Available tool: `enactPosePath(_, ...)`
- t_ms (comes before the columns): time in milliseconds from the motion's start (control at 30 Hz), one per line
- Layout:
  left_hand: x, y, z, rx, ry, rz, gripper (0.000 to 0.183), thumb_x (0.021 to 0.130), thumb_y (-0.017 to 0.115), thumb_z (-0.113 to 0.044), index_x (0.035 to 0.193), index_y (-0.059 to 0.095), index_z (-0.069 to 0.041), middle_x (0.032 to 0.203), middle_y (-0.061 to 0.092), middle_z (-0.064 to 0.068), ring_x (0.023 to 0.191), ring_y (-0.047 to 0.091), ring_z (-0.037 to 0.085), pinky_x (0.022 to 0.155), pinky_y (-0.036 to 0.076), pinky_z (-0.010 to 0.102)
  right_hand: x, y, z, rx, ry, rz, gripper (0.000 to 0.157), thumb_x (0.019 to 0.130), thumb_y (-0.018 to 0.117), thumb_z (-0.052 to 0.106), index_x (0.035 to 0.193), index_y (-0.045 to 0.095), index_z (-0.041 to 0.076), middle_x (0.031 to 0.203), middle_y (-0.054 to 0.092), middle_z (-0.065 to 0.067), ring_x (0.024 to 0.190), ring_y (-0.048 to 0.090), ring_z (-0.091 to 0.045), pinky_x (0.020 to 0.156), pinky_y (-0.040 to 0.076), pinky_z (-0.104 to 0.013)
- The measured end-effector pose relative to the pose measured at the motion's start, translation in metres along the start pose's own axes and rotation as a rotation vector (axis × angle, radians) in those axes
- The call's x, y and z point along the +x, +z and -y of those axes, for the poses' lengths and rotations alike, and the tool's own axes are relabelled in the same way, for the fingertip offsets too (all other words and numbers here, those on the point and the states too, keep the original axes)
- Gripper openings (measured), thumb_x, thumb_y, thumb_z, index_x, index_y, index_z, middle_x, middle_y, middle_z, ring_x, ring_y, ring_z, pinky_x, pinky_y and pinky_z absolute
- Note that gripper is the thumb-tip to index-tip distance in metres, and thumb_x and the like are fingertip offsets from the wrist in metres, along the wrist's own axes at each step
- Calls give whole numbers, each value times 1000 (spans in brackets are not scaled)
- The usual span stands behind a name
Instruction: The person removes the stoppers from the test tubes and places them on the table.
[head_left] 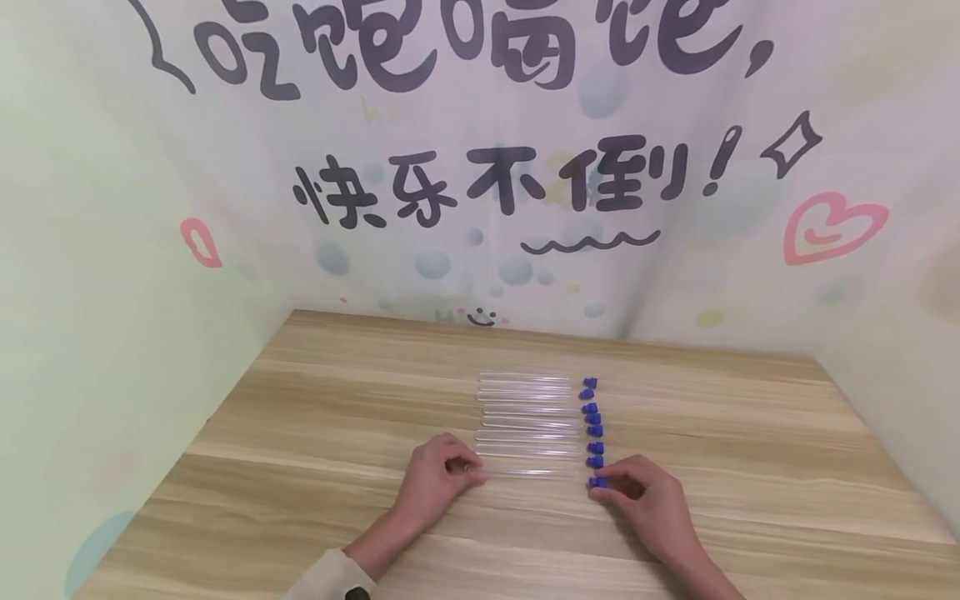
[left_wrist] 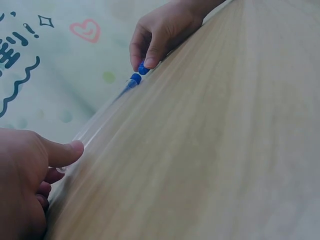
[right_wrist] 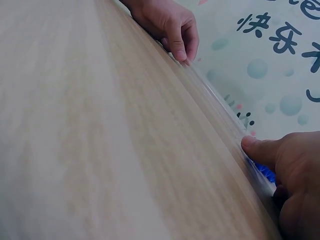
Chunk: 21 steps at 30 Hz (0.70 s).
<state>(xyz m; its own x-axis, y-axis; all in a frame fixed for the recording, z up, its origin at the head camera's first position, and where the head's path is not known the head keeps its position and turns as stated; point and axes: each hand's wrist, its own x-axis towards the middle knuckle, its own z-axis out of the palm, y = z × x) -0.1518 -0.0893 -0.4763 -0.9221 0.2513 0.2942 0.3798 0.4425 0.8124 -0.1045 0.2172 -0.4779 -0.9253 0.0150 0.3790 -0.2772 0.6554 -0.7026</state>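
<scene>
Several clear glass test tubes [head_left: 528, 412] lie side by side on the wooden table, their rounded ends to the left. A column of small blue stoppers [head_left: 594, 431] sits just off their right ends. My left hand [head_left: 442, 479] pinches the rounded end of the nearest test tube [head_left: 532, 474] between thumb and fingers. At the other end, my right hand [head_left: 648, 504] pinches the nearest blue stopper [head_left: 597, 482], seen also as a blue stopper [left_wrist: 144, 68] under the fingertips in the left wrist view. A small gap shows between this stopper and the tube.
The wooden table [head_left: 300, 400] runs back to a printed wall cloth [head_left: 480, 275] with dark lettering and hearts. Pale cloth also hangs along the left and right sides. The other tubes and stoppers lie just beyond both hands.
</scene>
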Motion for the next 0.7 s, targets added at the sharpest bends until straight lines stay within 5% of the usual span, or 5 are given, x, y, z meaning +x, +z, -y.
enactPosePath(467, 5, 1, 2, 21, -40, 36, 23, 71, 83, -20, 92, 74, -15, 89, 58, -8, 76, 50, 11, 66, 44, 25, 5, 0, -2, -5, -15, 20, 31, 67, 86, 20, 94, 72, 22, 86, 62, 13, 70, 55, -6, 60, 47, -22)
enactPosePath(700, 11, -11, -9, -19, 14, -6, 21, 77, 80, -14, 96, 73, -11, 86, 61, -4, 71, 50, 14, 62, 41, 24, 19, -24, 7, -11, 155, 123, 27, 85, 73, 34, 108, 69, 20, 95, 64, 8, 84, 59, -10, 72, 50, -25)
